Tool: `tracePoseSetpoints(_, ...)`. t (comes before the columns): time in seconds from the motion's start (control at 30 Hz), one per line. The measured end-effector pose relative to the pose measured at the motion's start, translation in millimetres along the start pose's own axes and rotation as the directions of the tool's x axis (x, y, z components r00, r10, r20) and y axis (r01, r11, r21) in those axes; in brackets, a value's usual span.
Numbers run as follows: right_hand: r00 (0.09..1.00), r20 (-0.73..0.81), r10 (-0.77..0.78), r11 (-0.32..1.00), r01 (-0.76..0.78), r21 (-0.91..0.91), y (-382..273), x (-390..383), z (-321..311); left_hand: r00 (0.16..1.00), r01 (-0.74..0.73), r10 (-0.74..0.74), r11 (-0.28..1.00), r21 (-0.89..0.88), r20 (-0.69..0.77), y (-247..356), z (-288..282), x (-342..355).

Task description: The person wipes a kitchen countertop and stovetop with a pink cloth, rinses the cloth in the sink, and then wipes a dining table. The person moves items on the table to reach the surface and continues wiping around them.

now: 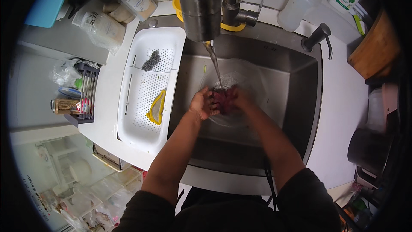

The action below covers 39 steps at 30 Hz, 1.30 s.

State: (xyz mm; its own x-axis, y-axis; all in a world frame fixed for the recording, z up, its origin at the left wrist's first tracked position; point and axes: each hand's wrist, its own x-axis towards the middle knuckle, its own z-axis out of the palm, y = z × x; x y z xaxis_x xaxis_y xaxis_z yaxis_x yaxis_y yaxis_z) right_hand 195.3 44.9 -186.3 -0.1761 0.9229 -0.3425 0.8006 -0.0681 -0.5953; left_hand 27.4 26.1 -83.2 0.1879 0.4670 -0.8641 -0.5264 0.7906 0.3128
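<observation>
Under the running water [213, 62], a dark red, soft-looking thing [224, 99] lies between my hands; its kind I cannot make out. My left hand [203, 104] curls its fingers around the left side of it, palm turned inward. On the other side, my right hand [242, 99] is against it, smeared by motion, so its fingers do not show clearly. Both hands are over a clear round bowl [257, 79] in the steel sink [274, 146]. Water falls from the dark faucet head [199, 8] onto the red thing.
A white perforated basket [165, 66] at the sink's left holds a steel scrubber [151, 61] and a yellow-edged strainer piece [157, 108]. Behind stand a pump bottle [139, 2] and a translucent jug [298, 6]. A soap dispenser [316, 38] rises at the right corner.
</observation>
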Motion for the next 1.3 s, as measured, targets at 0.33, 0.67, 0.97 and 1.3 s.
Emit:
tracePoseSetpoints(0.33,0.883,0.444,-0.150,0.352,-0.372,0.859,-67.8,-39.7,-34.4,0.976,0.118,-0.107,0.992,-0.049,0.188,-14.4,-13.4,37.3)
tracePoseSetpoints(0.67,0.954,-0.279,-0.107,0.992,0.083,-0.098,-45.4,-9.5,-41.9,0.991,-0.117,0.130,0.966,-0.232,0.042,-41.4,22.2,30.9)
tracePoseSetpoints(0.97,0.973,0.003,-0.233,0.967,0.232,-0.104,18.1,31.5,16.4,0.995,-0.087,0.088,0.996,-0.019,0.040,-14.9,8.6,-13.2)
tracePoseSetpoints(1.3,0.877,0.355,-0.325,0.838,0.093,0.538,-70.7,-70.5,-97.6,0.984,0.052,0.011,0.938,-0.343,0.179,-25.6,7.3,14.8)
